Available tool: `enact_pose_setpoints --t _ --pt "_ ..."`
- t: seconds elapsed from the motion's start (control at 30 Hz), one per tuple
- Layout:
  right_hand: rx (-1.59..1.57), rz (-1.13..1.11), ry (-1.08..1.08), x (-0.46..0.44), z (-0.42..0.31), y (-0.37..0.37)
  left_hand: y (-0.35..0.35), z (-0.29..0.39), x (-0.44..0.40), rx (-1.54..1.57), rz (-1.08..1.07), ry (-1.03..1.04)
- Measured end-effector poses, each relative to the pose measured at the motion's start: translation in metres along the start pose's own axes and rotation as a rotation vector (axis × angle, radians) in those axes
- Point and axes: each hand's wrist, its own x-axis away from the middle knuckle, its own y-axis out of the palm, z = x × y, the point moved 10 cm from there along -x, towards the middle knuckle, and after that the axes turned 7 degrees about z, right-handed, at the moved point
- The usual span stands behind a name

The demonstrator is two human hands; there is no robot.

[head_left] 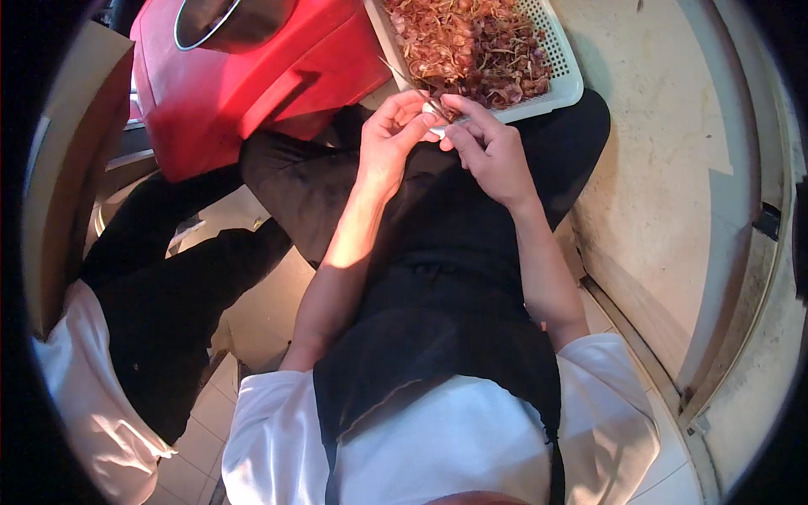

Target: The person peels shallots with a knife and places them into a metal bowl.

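My left hand (394,135) and my right hand (486,150) meet just below the near edge of a white perforated basket (566,87). Between the fingertips is a small whitish piece (435,109) with brown skin on it, perhaps a peeled bulb. A thin blade (402,74) sticks out up and to the left from beside my left fingers. The fingers of my right hand pinch at the brown skin side of the piece. Reddish-brown papery peelings (471,46) fill the basket.
A red plastic stool or tub (194,93) stands at the upper left with a metal bowl (240,25) on it. Another person in dark trousers (168,295) sits at the left beside cardboard (76,160). A pale curved panel (656,168) borders the right side.
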Motion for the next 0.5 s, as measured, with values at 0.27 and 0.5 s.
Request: enact_pose_setpoints --t 0.27,0.5 --pt "0.002 0.045 -0.012 0.0 0.005 0.002 0.0 0.007 0.004 -0.072 0.005 0.048" --pt "-0.081 0.05 0.107 0.0 0.022 -0.004 0.002 0.005 0.004 -0.021 -0.01 0.04"
